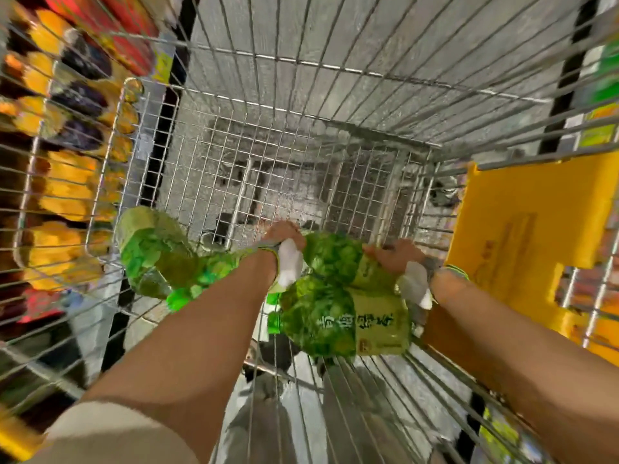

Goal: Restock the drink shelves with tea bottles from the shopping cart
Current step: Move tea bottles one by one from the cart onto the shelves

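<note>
Both bare arms reach down into the wire shopping cart (301, 105), whose tall mesh walls close in on every side. A yellow plastic panel (522, 236) stands against the cart's right wall, just beside the right forearm, and shelves of orange and dark bottles (63, 182) show through the left wall. Three green-labelled tea bottles lie on the cart floor: one bottle on the left (157, 256) rests apart near the left wall, while the far bottle (338, 259) and the near bottle (348, 319) lie touching, between the hands. The left hand (284, 242) curls over the far bottle's end, and the right hand (395, 254) grips its other end; motion blur hides the fingers' exact lay. White patches at both wrists are too smeared to identify. The cart floor beyond the bottles lies bare mesh.
</note>
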